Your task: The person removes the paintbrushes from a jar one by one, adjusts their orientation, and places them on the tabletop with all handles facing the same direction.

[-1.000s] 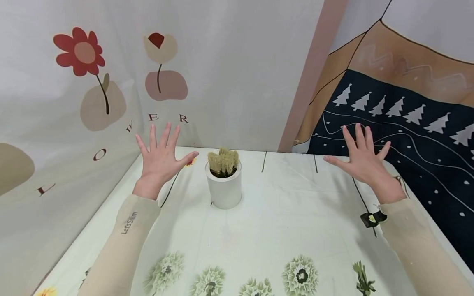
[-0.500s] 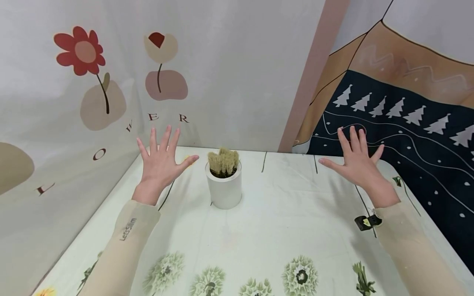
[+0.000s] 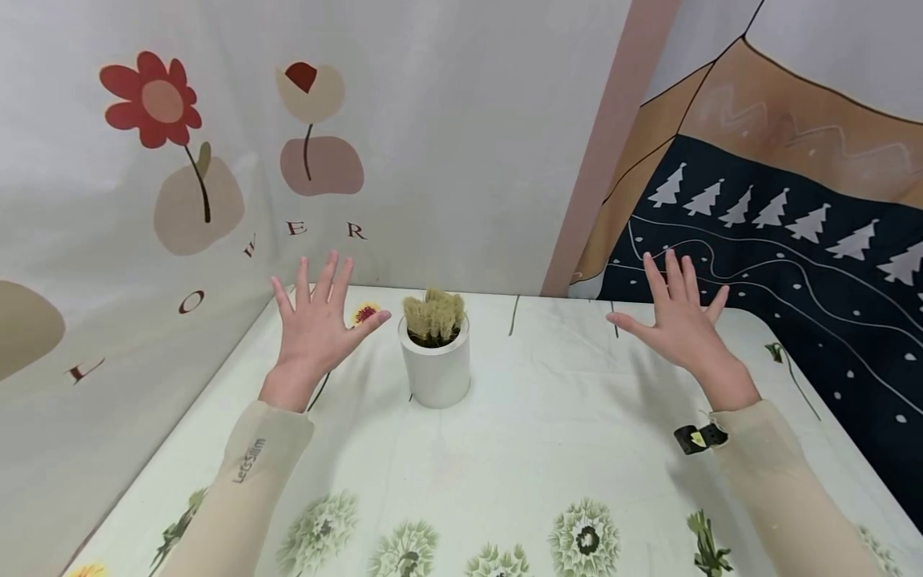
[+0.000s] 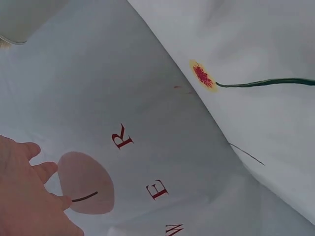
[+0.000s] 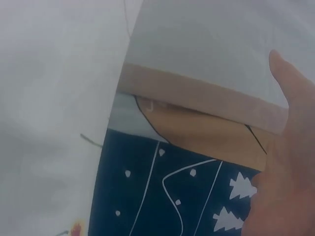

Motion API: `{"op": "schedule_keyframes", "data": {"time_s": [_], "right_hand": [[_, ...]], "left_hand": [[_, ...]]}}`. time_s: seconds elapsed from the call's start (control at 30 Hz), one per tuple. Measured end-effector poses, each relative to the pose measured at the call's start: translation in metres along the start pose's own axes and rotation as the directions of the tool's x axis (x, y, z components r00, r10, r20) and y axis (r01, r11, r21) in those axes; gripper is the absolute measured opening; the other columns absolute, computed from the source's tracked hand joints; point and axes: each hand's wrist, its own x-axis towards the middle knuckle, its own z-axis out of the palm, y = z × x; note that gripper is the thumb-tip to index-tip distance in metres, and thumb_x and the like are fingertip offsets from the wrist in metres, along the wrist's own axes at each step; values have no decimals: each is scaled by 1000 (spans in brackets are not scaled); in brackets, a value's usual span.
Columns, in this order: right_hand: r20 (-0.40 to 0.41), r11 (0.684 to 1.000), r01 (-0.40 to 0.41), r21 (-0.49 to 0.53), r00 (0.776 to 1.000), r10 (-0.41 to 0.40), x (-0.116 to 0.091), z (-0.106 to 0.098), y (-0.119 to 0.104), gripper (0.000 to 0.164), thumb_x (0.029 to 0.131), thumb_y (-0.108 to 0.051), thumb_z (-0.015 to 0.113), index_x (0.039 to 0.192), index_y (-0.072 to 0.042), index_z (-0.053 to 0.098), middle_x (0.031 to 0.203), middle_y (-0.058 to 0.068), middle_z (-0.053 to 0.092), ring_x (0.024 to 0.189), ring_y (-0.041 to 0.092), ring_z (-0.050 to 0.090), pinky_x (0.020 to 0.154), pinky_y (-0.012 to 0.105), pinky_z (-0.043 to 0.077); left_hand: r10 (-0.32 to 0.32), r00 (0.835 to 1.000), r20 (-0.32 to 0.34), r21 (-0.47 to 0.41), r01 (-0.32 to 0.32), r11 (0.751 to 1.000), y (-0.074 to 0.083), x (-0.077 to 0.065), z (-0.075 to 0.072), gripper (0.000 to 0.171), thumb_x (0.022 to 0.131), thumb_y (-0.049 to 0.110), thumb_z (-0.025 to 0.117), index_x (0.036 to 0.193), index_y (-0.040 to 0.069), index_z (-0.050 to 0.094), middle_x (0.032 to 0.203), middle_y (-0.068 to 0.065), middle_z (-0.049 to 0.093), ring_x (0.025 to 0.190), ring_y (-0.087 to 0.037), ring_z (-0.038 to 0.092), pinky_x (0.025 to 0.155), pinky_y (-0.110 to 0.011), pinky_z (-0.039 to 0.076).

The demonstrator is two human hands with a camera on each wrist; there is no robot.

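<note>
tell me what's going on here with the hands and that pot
A person holds out both hands, fingers spread, above a white flower-printed cloth, and neither hand grips anything. The white pot stands upright on the cloth between them, with a tuft of yellowish-green plant in it. The left hand is the nearer one to the pot, but apart from it; the right hand is farther off.

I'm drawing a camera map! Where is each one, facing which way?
Head: on the head, facing forward and down at the white pot; left hand, right hand, sleeves show.
Left wrist: sits there, facing the printed pink blob; that hand partly shows.
Right wrist: sits there, facing the dark tree print; that hand partly shows.
Head and left wrist share that blob.
</note>
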Motion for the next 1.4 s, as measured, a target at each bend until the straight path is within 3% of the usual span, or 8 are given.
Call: {"op": "schedule_keyframes", "data": {"time_s": [0.3,0.53,1.13,1.27,1.4], "right_hand": [[-15,999,15,39,1000,-15,-1,8,-10,108,88,-71,55,161,-20,-5,166,16,-19,153,38,-21,105,84,-19],[-24,998,23,61,999,-22,-1,15,-20,108,88,-70,56,162,-19,-4,168,15,-15,154,37,-19,108,83,-16],[-51,981,57,186,998,-49,0,35,-52,101,90,-49,68,162,-17,5,170,12,-2,156,36,-7,114,80,-11],[-54,971,63,231,997,-52,1,40,-60,99,90,-46,69,161,-14,9,169,14,3,157,35,-4,117,78,-7],[-41,961,71,268,997,-63,0,42,-70,94,91,-44,69,161,-13,14,169,14,10,157,35,3,121,73,7]], "left_hand": [[16,1000,-7,-23,-16,1000,5,-7,4,100,88,76,47,162,24,4,170,-7,7,155,-43,-2,120,-71,-12],[25,1000,13,-64,-24,998,11,-13,7,100,89,76,46,162,24,3,170,-5,4,155,-42,-5,121,-70,-13],[40,999,34,-182,-33,983,24,-25,18,98,89,73,51,162,24,8,169,-5,13,156,-38,3,122,-69,-7],[38,998,40,-199,-30,979,25,-27,21,98,89,72,52,162,21,12,169,-6,15,156,-37,8,124,-67,-6],[36,998,45,-218,-25,976,28,-29,22,98,88,71,55,160,15,20,167,-8,21,155,-37,14,124,-67,-2]]}}
